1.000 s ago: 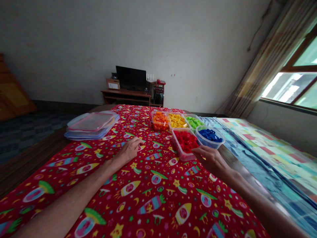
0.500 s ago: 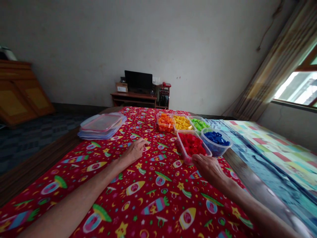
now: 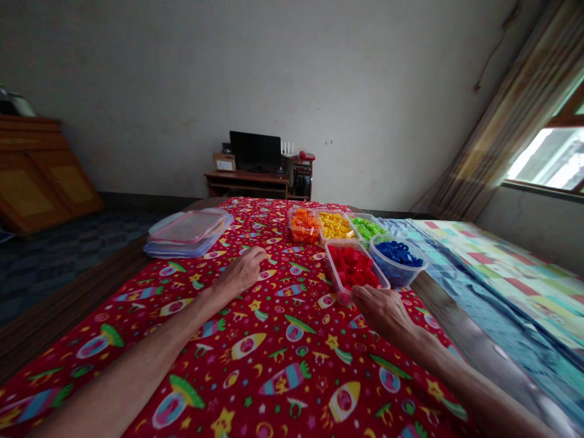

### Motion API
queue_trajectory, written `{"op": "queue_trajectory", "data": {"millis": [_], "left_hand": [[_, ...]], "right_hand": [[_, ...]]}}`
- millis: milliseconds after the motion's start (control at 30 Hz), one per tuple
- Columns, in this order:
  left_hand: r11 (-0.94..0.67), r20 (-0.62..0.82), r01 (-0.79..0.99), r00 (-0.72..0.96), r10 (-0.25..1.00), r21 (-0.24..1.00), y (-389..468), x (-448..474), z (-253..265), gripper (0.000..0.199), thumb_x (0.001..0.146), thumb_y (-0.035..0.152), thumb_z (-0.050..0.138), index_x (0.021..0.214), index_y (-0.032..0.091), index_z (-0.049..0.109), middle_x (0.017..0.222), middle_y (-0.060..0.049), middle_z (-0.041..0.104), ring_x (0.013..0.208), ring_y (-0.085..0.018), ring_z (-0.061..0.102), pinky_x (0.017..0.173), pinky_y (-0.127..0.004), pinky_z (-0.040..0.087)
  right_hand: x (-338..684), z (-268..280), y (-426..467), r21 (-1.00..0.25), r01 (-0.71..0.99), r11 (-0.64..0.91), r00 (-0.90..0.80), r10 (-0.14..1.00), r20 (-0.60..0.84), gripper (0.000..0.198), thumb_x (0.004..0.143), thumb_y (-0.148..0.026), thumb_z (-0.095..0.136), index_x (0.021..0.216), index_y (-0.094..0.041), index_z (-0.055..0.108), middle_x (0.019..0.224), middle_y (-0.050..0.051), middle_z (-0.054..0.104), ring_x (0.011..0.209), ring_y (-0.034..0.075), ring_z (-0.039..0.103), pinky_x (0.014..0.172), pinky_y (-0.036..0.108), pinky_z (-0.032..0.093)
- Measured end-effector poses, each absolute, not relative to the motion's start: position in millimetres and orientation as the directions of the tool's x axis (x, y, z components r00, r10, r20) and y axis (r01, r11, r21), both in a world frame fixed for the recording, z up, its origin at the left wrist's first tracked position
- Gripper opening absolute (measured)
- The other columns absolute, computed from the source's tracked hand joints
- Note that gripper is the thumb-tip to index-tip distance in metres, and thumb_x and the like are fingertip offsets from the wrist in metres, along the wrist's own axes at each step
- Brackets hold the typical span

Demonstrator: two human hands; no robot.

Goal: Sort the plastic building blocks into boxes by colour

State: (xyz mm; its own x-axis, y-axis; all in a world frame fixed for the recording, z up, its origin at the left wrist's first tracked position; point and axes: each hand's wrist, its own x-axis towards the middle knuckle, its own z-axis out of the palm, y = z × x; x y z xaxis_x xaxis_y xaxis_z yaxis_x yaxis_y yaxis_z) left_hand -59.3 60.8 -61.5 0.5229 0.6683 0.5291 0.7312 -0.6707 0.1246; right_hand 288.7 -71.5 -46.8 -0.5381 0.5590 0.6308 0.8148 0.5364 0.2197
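My left hand (image 3: 244,268) rests on the red patterned cloth (image 3: 292,331), left of the boxes, with its fingers curled inward. Whatever may be in those fingers is hidden. My right hand (image 3: 381,306) is closed at the near end of a clear rectangular plastic container (image 3: 338,283), its fingers against the rim and wall; the fingertips are partly out of sight. Small red plastic pieces (image 3: 353,264) fill that container. Just right of it stands a round clear tub (image 3: 398,277) with dark blue pieces (image 3: 396,252).
Behind stand clear boxes of orange pieces (image 3: 305,224), yellow pieces (image 3: 335,225) and green pieces (image 3: 366,228). A stack of plastic lids (image 3: 189,231) lies at the table's left. A bed (image 3: 502,274) adjoins on the right. A desk with a monitor (image 3: 255,150) is against the wall.
My left hand has drawn slightly to the left over the cloth. My right hand stays at the red pieces' container, with hardly any movement.
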Motion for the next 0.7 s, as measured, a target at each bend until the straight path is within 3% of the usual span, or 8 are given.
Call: {"op": "queue_trajectory", "data": {"millis": [167,300,433,633,700], "left_hand": [[-0.253,0.623,0.955,0.294,0.725,-0.157,65,-93,-22,0.039,0.085,0.011,0.037,0.12,0.013,0.055,0.125,-0.014,0.054,0.113,-0.029,0.048,0.095,-0.039,0.04],[0.011,0.563,0.97,0.132,0.816,-0.243,72,-137,-14,0.044,0.085,0.017,0.041,0.127,0.006,0.049,0.124,-0.019,0.054,0.111,-0.034,0.047,0.089,-0.041,0.041],[0.01,0.467,0.969,0.109,0.878,-0.246,81,-179,-25,0.036,0.086,0.018,0.039,0.114,0.01,0.06,0.118,-0.017,0.06,0.109,-0.031,0.049,0.088,-0.038,0.04],[-0.082,0.472,0.968,0.188,0.862,-0.236,81,-194,-24,0.028,0.087,0.019,0.038,0.098,0.014,0.064,0.105,-0.013,0.065,0.105,-0.026,0.052,0.09,-0.036,0.039],[-0.106,0.476,0.979,0.18,0.861,-0.177,77,-190,-18,0.023,0.085,0.019,0.041,0.091,0.015,0.063,0.1,-0.012,0.065,0.103,-0.027,0.052,0.088,-0.036,0.04]], "right_hand": [[272,-41,-76,0.247,0.776,0.58,-0.596,0.547,0.587,0.028,0.092,-0.008,0.034,0.074,-0.016,0.055,0.056,-0.002,0.054,0.044,0.009,0.036,0.046,0.026,0.018],[260,-40,-80,0.208,0.753,0.624,-0.618,0.562,0.55,0.025,0.094,-0.011,0.035,0.077,-0.016,0.053,0.057,-0.002,0.053,0.045,0.009,0.035,0.046,0.027,0.018],[252,-38,-82,0.175,0.73,0.66,-0.628,0.549,0.552,0.027,0.097,-0.014,0.033,0.078,-0.016,0.052,0.057,-0.003,0.052,0.044,0.008,0.035,0.045,0.027,0.018],[252,-37,-87,0.177,0.709,0.682,-0.629,0.499,0.596,0.026,0.097,-0.013,0.031,0.082,-0.015,0.053,0.057,-0.002,0.053,0.044,0.008,0.037,0.045,0.027,0.02],[252,-38,-88,0.164,0.713,0.682,-0.618,0.5,0.607,0.025,0.098,-0.014,0.032,0.084,-0.015,0.053,0.057,-0.002,0.052,0.044,0.009,0.037,0.046,0.027,0.021]]}}
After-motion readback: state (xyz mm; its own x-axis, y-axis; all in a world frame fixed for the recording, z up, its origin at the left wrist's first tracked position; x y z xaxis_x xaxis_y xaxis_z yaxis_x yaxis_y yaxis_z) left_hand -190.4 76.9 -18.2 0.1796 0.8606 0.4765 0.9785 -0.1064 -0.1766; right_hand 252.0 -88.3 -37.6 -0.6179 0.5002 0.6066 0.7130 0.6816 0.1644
